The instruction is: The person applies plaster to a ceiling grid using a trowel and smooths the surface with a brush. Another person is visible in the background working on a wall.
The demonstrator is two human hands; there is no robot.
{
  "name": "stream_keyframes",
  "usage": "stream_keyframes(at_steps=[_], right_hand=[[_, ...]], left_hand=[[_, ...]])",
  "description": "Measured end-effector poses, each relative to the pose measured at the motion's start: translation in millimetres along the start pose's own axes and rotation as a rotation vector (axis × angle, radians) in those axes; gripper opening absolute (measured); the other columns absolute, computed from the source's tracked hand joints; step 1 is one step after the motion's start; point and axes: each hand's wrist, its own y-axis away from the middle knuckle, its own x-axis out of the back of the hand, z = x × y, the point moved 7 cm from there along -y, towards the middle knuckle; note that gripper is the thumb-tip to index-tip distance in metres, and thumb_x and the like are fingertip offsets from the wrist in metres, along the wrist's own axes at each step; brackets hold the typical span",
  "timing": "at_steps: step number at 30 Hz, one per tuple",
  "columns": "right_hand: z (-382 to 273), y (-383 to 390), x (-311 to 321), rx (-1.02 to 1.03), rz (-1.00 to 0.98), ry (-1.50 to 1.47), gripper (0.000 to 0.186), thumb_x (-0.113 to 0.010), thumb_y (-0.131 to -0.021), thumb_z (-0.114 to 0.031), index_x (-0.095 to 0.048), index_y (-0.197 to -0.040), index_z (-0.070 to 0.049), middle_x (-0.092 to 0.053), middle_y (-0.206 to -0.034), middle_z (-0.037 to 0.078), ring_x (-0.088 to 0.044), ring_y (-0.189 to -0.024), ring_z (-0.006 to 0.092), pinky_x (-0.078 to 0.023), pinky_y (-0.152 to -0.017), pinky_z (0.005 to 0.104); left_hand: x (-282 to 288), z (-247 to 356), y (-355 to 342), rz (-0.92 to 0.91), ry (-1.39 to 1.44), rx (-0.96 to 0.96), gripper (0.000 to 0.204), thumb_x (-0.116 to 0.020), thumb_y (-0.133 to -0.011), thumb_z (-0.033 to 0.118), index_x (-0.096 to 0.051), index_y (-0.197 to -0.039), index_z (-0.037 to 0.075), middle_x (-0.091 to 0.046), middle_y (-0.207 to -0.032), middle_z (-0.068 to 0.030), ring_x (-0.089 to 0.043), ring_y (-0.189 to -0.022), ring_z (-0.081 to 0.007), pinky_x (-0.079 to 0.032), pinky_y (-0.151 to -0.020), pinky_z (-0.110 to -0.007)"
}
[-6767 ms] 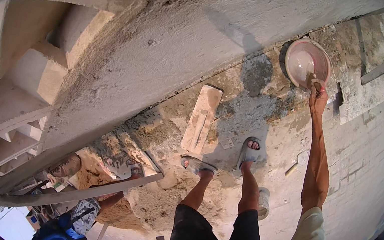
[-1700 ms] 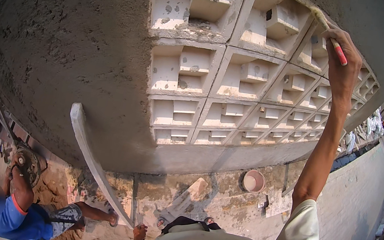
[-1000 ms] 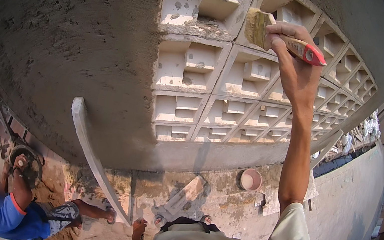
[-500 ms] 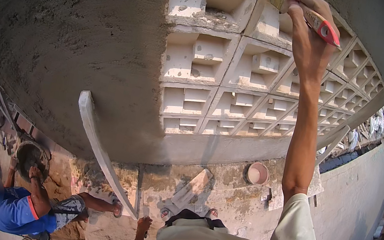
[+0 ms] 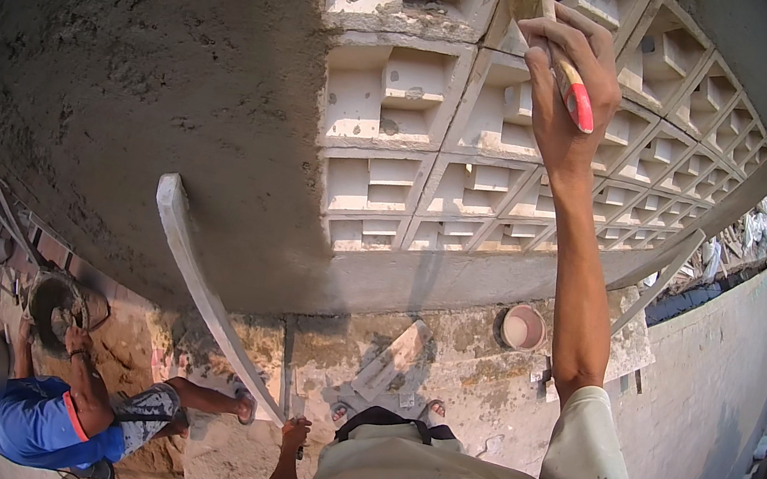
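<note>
My right hand (image 5: 578, 74) is raised high, fingers closed round the handle of a paintbrush (image 5: 580, 108) with a red-ended wooden handle. Its pale bristles rest against or very close to the framework of a cream breeze-block screen (image 5: 448, 156). Grey spots and crumbs of mortar mark several of the blocks. My left hand (image 5: 295, 433) hangs low beside my body, closed round a small dark handle; what tool it belongs to I cannot make out. Rough grey wet-looking render (image 5: 156, 80) covers the wall to the left of the blocks.
A pale wooden prop (image 5: 211, 297) leans on the wall. Below the screen stand a pinkish bucket (image 5: 523, 327) and a flat board (image 5: 394, 358). At lower left, a co-worker in a blue shirt (image 5: 44, 421) handles a dark mortar tub (image 5: 52, 311).
My right hand and the brush have come down and slightly left, so the bristles now show fully. The co-worker's hands have shifted slightly at the tub. My left hand stays low.
</note>
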Motion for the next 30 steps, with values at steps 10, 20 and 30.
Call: stream_keyframes(at_steps=[10, 20, 30], right_hand=[[62, 68, 11, -0.794, 0.045, -0.569, 0.018, -0.070, -0.091, 0.000, -0.081, -0.105, -0.002, -0.075, -0.116, 0.010, -0.072, -0.103, 0.0189, -0.057, -0.090, 0.0308], [8, 33, 27, -0.172, -0.110, -0.049, 0.021, -0.071, -0.086, 0.005, -0.075, -0.100, -0.009, -0.074, -0.110, 0.010, -0.073, -0.086, 0.0329, -0.058, -0.078, 0.0387], [27, 8, 23, 0.011, -0.508, -0.052, 0.010, -0.066, -0.084, 0.004, -0.066, -0.091, -0.004, -0.074, -0.111, 0.008, -0.072, -0.093, 0.0353, -0.055, -0.079, 0.0416]], left_hand=[[1, -4, 7, -0.092, -0.012, 0.073, 0.035, -0.057, -0.111, 0.035, -0.079, -0.102, 0.009, -0.066, -0.074, -0.0003, -0.053, -0.050, -0.0100, -0.043, -0.043, -0.030], [20, -5, 14, -0.006, -0.031, 0.073, 0.027, -0.058, -0.105, 0.024, -0.080, -0.098, 0.009, -0.071, -0.075, -0.0006, -0.059, -0.053, -0.0115, -0.047, -0.046, -0.032], [13, 22, 14, 0.050, -0.059, -0.055, 0.037, -0.055, -0.111, 0.035, -0.079, -0.102, 0.009, -0.069, -0.076, 0.0001, -0.057, -0.052, -0.0112, -0.049, -0.048, -0.031]])
